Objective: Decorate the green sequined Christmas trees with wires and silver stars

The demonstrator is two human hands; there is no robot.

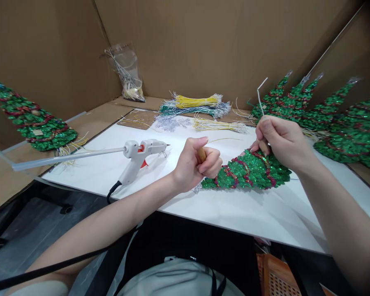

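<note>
My left hand point(199, 164) is closed, thumb up and fingers curled, just above the narrow end of a glittery green Christmas tree decoration point(240, 172). A small tan piece point(201, 154) shows among its fingers; whether it is held or covers a fingertip I cannot tell. Over the wide end of the tree, my right hand point(279, 137) pinches a thin white bent wire point(260, 98) that sticks upward. Another tan bit shows under those fingers. The tree lies on its side on the white board point(185, 201), with red garlands across it.
A white glue gun point(137, 160) with a long glue stick stands left of my left hand. Bundles of yellow wires point(199, 101) and green wires point(194, 111) lie behind. More trees stand at right point(329, 109) and left point(38, 123). A plastic bag point(129, 78) leans at the back.
</note>
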